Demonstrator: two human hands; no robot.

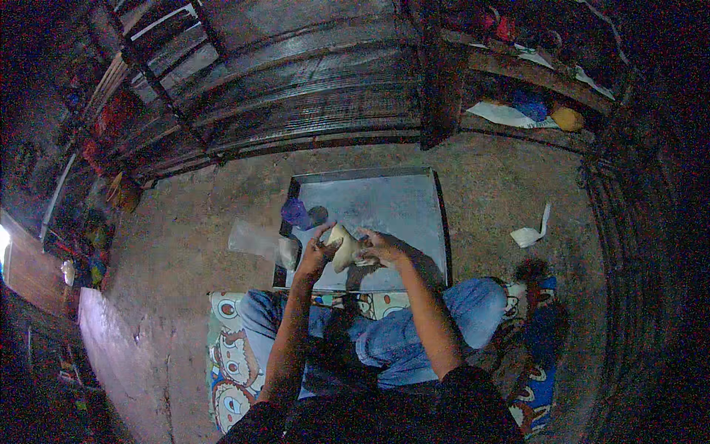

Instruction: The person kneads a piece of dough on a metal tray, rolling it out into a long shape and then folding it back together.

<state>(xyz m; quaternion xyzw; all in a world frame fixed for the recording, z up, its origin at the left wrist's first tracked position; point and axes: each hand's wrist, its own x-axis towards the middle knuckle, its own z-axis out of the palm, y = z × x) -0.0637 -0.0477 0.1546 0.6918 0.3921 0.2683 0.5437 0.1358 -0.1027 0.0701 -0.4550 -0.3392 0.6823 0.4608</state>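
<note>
L hand has the pale lump btwn part-curled fingers, over the tray; R hand is half-open at its other side, too grainy to tell if gripping. Step's prob. hand-working the lump; next move needs steady two-sided support.

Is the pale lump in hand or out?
In hand: the left hand curls over the pale lump; whether it touches the tray, I cannot tell.

Left head-worn fisheye, looking down and forward from above; hands near centre, middle distance.
</note>
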